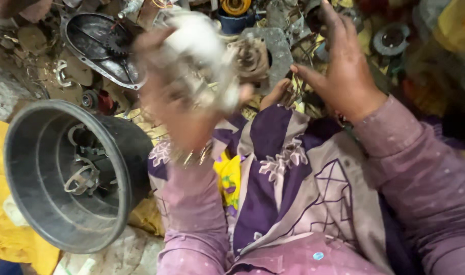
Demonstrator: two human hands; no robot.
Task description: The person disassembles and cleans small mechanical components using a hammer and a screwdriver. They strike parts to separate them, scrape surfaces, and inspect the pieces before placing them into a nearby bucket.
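A blurred white part (202, 56) is gripped in the raised left hand (176, 97), fingers curled round it. The right hand (344, 66) is held spread over metal scrap at far right. A black bucket (33, 168) containing metal pieces is seen lying at near left on yellow cloth (3, 229); a purple patterned garment (293, 188) covers the lap.

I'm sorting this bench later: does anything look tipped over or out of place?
Yes: the dark bucket lies tipped on its side, its mouth toward the camera, with loose metal parts inside. The left hand holds a blurred whitish part.
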